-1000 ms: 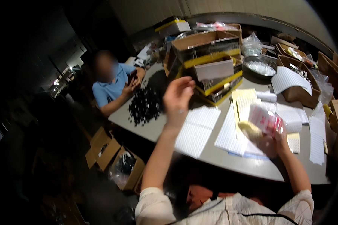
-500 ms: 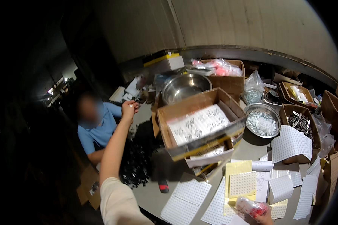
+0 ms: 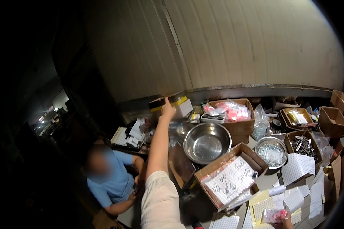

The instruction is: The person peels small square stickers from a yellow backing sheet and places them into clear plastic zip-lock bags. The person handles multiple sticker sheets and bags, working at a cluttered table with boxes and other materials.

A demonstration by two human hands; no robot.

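My left arm stretches far forward, and my left hand (image 3: 167,110) is at a black and yellow box (image 3: 178,100) by the wall. One finger points up against the box front; the other fingers are hard to make out, and I see nothing held. At the lower right, my right hand (image 3: 288,221) is partly cut off by the picture's edge. It grips a clear plastic bag (image 3: 274,215) with red contents, above printed sheets. Right of my left arm stand a steel bowl (image 3: 207,143) and a cardboard box (image 3: 262,165) holding a sheet with handwriting.
A person in a blue shirt (image 3: 116,179) sits at the left. A bowl of small clear and metal pieces (image 3: 271,152), a carton of metal parts (image 3: 303,145) and a carton of red bagged items (image 3: 239,114) crowd the right side. A metal wall (image 3: 233,49) rises behind.
My left hand has gone from near the seated person to the black and yellow box. The view has tilted up. My right hand keeps the plastic bag.
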